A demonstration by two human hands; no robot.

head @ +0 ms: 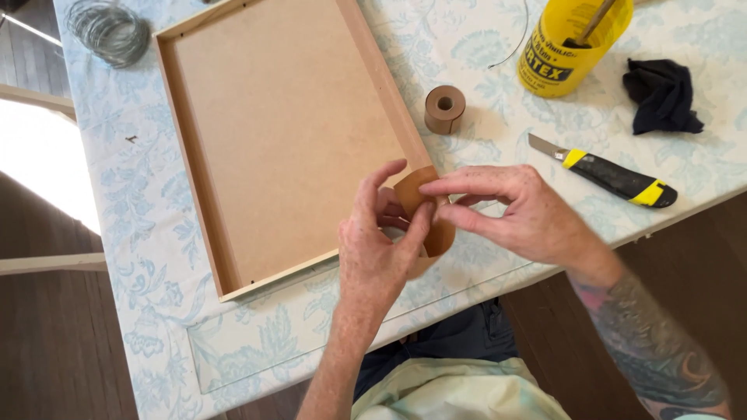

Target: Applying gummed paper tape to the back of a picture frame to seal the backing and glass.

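Note:
Both hands hold one curled strip of brown paper tape [416,194] just above the near right corner of a wooden frame [194,167], which lies face down with its brown backing board up. My left hand [381,241] grips the strip from the left, thumb and fingers pinched on it. My right hand [517,214] pinches the strip's upper edge from the right. The lower loop of the strip hangs by the table's front edge.
A small roll of brown tape [444,109] stands right of the frame. Further right lie a yellow-and-black utility knife [615,176], a dark cloth [661,95] and a yellow glue pot [568,43] with a stick in it. A wire coil [107,29] sits far left.

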